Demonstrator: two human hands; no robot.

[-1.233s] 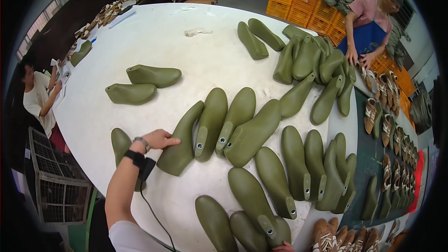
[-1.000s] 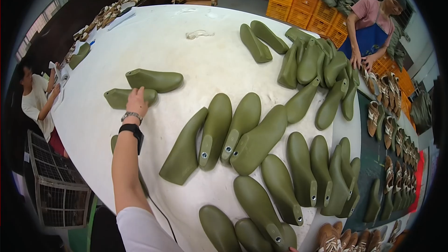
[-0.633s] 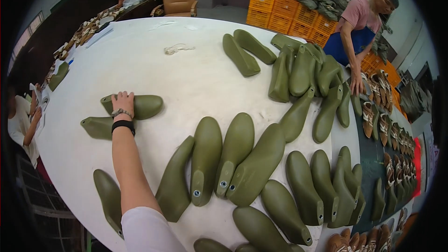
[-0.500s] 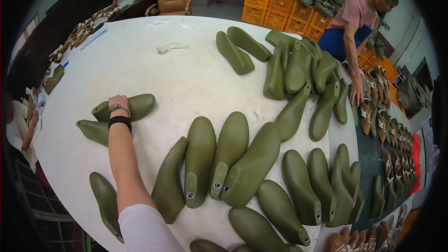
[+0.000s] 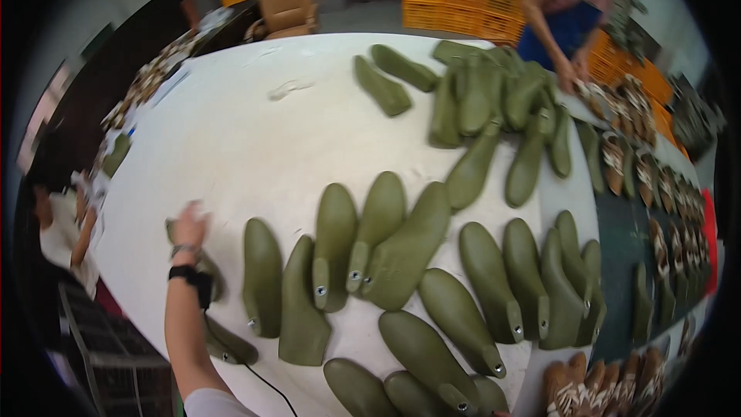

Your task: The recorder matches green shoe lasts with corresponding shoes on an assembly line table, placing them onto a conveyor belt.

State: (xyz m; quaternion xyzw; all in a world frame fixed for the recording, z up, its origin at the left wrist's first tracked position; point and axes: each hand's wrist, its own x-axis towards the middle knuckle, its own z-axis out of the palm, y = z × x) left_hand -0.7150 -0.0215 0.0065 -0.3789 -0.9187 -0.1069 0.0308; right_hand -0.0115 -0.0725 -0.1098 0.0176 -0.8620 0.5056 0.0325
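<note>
The left hand (image 5: 190, 227) hangs blurred at a last (image 5: 213, 275), pinching or spread I can't tell, with a row (image 5: 335, 233) already laid out to its right and a heap (image 5: 474, 100) beyond still jumbled.

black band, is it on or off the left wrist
On: the black band sits wrapped just behind the left hand, between the bracelet and the white sleeve.

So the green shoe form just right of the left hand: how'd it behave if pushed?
The green shoe form looks stiff: its moulded outline shows no sag. Its smooth surface may slide fairly easily on the white table. Its long, curved shape suggests it might rock or swivel rather than roll far.
</note>
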